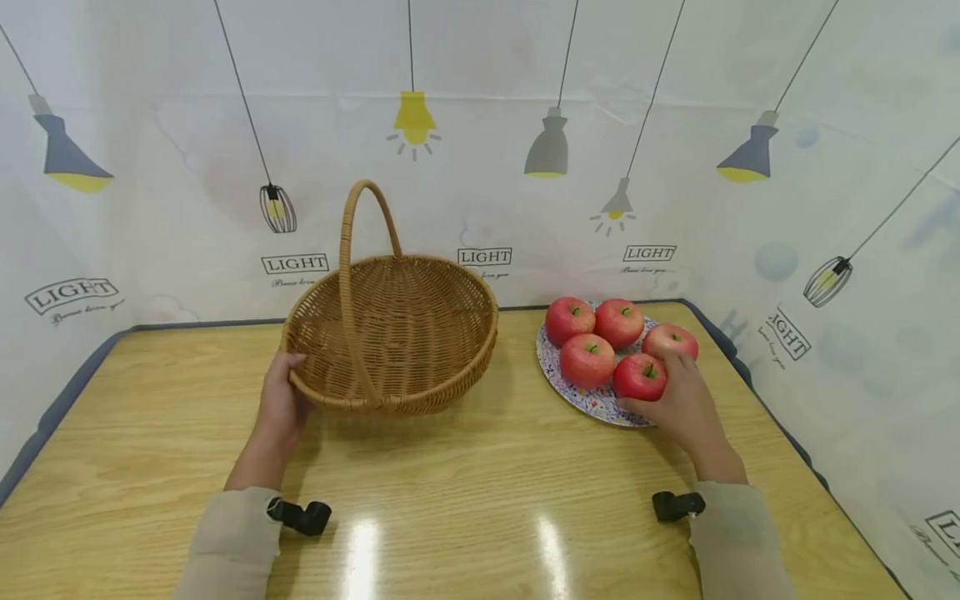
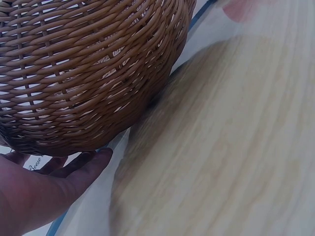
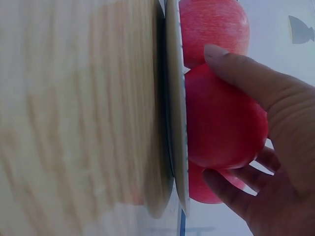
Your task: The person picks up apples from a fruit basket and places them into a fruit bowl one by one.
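Note:
My left hand (image 1: 283, 398) grips the left rim of a brown wicker basket (image 1: 438, 337) with a tall arched handle. Its thumb lies over the rim, while the fingers (image 2: 81, 172) reach along the underside in the left wrist view. At the right, my right hand (image 1: 688, 410) is around the front red apple (image 1: 637, 379) on a round patterned plate (image 1: 551, 377). The right wrist view shows the thumb on one side of this apple (image 3: 224, 118) and curled fingers on the other. Several more apples (image 1: 587, 361) share the plate, touching or close together.
A wooden table (image 1: 450, 492) carries the basket and plate. Behind it stands a pale wall covering (image 1: 480, 208) printed with lamps, and the covering also runs along the right side. Bare tabletop lies between basket and plate.

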A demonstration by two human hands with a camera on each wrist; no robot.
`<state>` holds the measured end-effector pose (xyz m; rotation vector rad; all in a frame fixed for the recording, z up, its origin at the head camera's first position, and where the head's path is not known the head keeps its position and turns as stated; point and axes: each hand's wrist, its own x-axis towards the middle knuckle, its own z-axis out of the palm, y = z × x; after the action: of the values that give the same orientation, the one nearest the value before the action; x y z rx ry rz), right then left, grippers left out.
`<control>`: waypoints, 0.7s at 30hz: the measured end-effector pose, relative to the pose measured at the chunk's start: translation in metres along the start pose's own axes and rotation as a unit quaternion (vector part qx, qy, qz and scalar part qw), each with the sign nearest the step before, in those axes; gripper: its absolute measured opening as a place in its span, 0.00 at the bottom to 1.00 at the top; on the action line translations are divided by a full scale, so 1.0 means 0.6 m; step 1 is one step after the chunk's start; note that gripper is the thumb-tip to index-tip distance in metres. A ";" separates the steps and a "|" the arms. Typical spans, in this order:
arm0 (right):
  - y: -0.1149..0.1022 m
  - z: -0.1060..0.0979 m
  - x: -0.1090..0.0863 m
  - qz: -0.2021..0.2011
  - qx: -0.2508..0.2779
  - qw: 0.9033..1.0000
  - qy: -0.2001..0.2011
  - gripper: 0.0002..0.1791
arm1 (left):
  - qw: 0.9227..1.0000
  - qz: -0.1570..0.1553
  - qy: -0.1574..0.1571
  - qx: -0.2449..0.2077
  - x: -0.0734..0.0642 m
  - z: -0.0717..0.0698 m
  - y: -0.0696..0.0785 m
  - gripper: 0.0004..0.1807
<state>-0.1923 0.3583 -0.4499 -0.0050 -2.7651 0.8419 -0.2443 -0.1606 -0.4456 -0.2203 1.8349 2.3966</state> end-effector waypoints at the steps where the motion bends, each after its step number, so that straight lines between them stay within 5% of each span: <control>1: 0.000 -0.001 0.000 0.001 0.000 1.000 -0.002 0.48 | 1.000 0.001 -0.001 0.000 -0.001 0.000 0.000 0.37; 21: -0.015 -0.025 -0.001 -0.003 -0.017 1.000 -0.004 0.49 | 0.999 0.006 -0.020 0.025 -0.004 -0.013 0.014 0.36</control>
<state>-0.1876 0.3589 -0.4329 0.0016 -2.7857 0.7958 -0.2431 -0.1706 -0.4392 -0.1558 1.8811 2.3430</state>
